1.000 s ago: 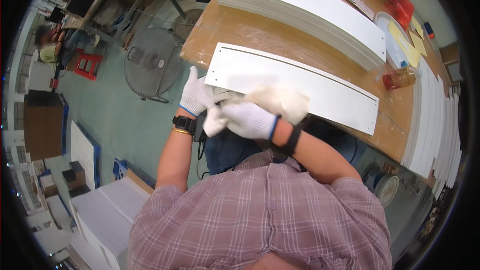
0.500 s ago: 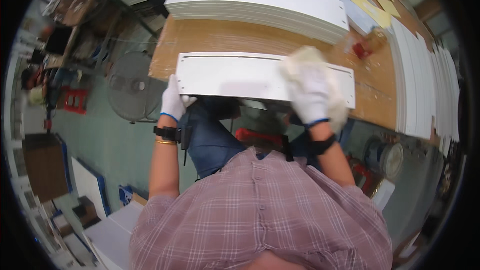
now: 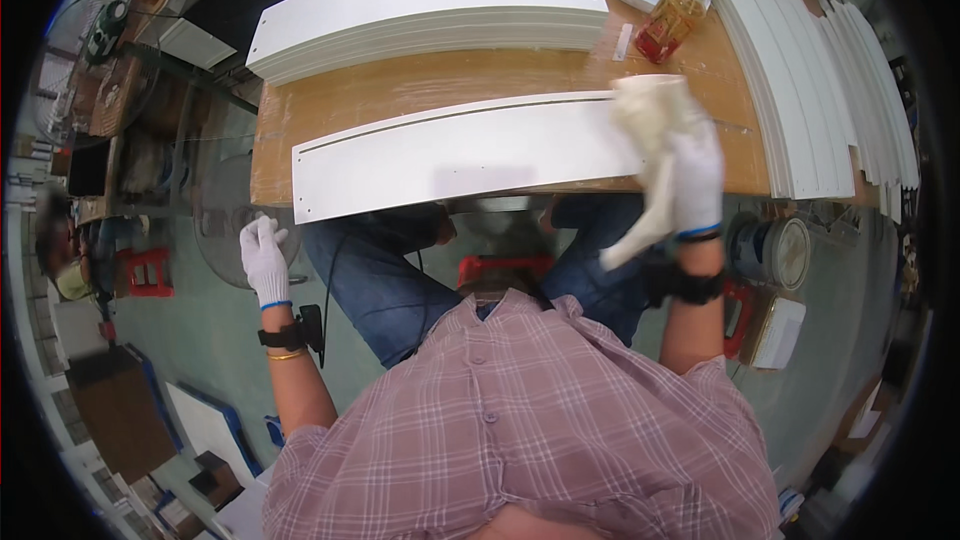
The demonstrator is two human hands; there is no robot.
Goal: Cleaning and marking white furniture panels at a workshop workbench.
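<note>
– How does the white board [image 3: 450, 150] lie?
– Flat along the bench's [image 3: 430, 80] near edge, dark groove [image 3: 450, 117] on its far side.
– And the cloth [image 3: 645, 105]?
– Cream, crumpled, hiding the board's right end, tail [image 3: 640, 227] dangling.

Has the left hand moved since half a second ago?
Yes: judged against the table, the left hand has shifted left, coming away from the white board's near left corner.

A fisheye camera, left of a side-by-side pair on the head of the person before us, looks down — the plaid shirt [image 3: 520, 430] close beneath, left hand [image 3: 265, 260] and right hand [image 3: 698, 180] farther out, the wooden table [image 3: 430, 78] beyond — while the green floor [image 3: 195, 335] curves toward a dark, round rim.
</note>
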